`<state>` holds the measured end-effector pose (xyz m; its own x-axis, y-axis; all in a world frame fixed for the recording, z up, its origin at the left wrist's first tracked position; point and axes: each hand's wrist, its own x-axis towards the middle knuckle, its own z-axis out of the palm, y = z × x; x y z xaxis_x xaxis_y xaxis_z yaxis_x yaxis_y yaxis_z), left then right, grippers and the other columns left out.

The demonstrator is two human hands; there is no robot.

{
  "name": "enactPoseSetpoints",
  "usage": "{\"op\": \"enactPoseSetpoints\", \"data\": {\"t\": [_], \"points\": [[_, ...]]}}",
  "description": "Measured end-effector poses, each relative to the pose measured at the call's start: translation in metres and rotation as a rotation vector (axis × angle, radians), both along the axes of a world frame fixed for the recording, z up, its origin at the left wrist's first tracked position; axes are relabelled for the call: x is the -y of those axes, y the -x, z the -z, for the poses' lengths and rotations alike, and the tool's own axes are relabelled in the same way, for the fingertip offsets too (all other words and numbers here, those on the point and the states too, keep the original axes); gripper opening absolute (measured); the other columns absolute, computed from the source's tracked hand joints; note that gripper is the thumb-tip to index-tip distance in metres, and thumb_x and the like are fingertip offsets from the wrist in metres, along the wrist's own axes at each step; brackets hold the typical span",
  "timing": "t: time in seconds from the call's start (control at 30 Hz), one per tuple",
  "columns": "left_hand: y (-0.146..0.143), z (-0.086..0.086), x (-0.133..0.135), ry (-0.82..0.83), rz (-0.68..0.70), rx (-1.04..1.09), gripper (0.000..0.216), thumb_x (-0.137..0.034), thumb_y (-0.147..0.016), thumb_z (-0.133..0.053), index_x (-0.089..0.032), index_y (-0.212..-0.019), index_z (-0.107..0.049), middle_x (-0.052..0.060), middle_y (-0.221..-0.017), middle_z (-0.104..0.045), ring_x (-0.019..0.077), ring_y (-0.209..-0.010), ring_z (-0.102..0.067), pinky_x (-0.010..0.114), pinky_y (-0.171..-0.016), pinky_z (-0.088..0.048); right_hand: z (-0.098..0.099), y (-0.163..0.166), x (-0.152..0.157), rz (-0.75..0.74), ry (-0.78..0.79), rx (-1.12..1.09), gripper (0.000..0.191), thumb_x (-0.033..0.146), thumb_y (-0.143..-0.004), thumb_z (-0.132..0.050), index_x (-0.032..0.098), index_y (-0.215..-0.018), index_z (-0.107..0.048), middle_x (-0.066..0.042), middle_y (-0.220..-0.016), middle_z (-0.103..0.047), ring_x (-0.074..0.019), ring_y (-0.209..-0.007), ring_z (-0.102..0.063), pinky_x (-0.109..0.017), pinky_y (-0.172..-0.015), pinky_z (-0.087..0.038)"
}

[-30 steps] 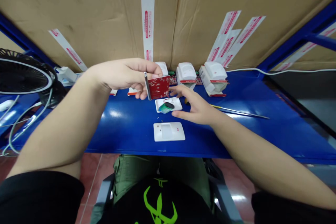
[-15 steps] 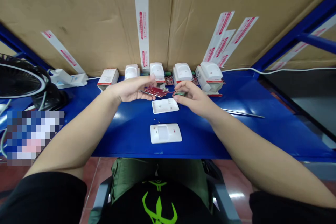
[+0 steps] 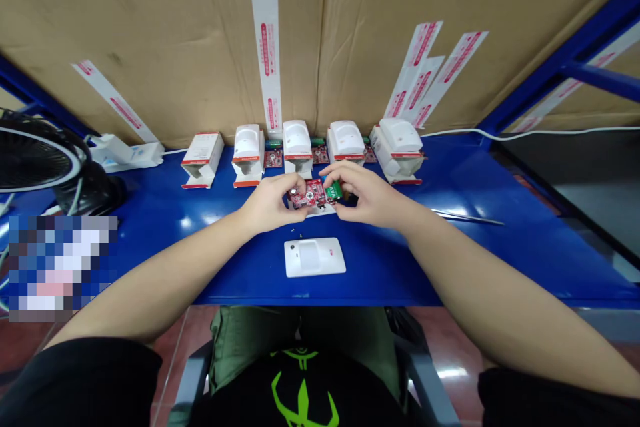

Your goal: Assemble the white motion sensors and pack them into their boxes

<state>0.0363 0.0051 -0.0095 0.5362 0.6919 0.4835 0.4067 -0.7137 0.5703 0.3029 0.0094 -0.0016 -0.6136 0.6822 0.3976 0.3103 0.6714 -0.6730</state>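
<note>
My left hand (image 3: 276, 202) is closed on a red circuit board (image 3: 311, 195), holding it by its left end over the white back shell (image 3: 323, 211). Most of that shell is hidden beneath the board and my fingers. My right hand (image 3: 364, 194) grips a green battery (image 3: 333, 188) right beside the board's right end. Whether board and battery rest in the shell or just above it, I cannot tell. Nearer to me lies the white front cover (image 3: 315, 257) of a motion detector, window side up. Tiny screws (image 3: 301, 235) lie between cover and shell.
Along the cardboard wall stand several opened small boxes (image 3: 202, 159), most topped with white detectors (image 3: 297, 138), with red boards (image 3: 273, 159) between them. A thin metal tool (image 3: 467, 217) lies to the right. At far left are a black fan (image 3: 37, 157) and a white power strip (image 3: 127, 152).
The red board has come down over the back shell and now shows its component face. My right hand has brought the green battery down beside it.
</note>
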Motion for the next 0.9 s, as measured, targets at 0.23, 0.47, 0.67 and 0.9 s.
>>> {"op": "enactPoseSetpoints", "data": {"t": [0.23, 0.47, 0.67, 0.9], "points": [[0.0, 0.002, -0.001, 0.091, 0.084, 0.131, 0.041, -0.036, -0.082, -0.084, -0.019, -0.116, -0.068, 0.01, -0.114, -0.083, 0.023, -0.1, -0.081, 0.036, -0.093, -0.065, 0.001, 0.0, 0.0, -0.056, 0.063, -0.12, 0.029, 0.043, -0.088, -0.087, 0.026, -0.106, -0.072, -0.011, -0.129, -0.077, -0.0279, -0.116, -0.074, -0.043, -0.093, -0.064], [0.0, 0.003, 0.002, 0.059, 0.055, 0.077, 0.042, -0.041, -0.083, -0.086, -0.02, -0.117, -0.074, 0.01, -0.117, -0.084, 0.0267, -0.105, -0.081, 0.043, -0.1, -0.065, -0.004, -0.002, 0.0, -0.089, -0.124, -0.042, 0.022, 0.04, -0.089, -0.089, 0.026, -0.104, -0.079, -0.01, -0.123, -0.082, -0.0294, -0.116, -0.078, -0.051, -0.104, -0.063], [0.014, -0.002, -0.006, -0.036, -0.019, -0.147, 0.097, -0.055, -0.067, -0.102, -0.018, -0.147, -0.063, 0.019, -0.145, -0.072, 0.0417, -0.135, -0.068, 0.06, -0.118, -0.054, -0.011, -0.013, -0.006, -0.077, -0.032, 0.059, 0.022, 0.041, -0.087, -0.09, 0.026, -0.1, -0.082, -0.008, -0.115, -0.085, -0.0284, -0.108, -0.08, -0.048, -0.099, -0.063], [0.023, 0.0, -0.009, 0.157, 0.001, -0.227, 0.078, -0.035, -0.072, -0.097, -0.02, -0.14, -0.064, 0.01, -0.121, -0.081, 0.033, -0.113, -0.077, 0.049, -0.106, -0.061, -0.006, -0.007, -0.012, -0.089, 0.043, 0.096, 0.021, 0.038, -0.083, -0.093, 0.026, -0.099, -0.085, -0.007, -0.113, -0.085, -0.0281, -0.106, -0.08, -0.046, -0.099, -0.062]]}}
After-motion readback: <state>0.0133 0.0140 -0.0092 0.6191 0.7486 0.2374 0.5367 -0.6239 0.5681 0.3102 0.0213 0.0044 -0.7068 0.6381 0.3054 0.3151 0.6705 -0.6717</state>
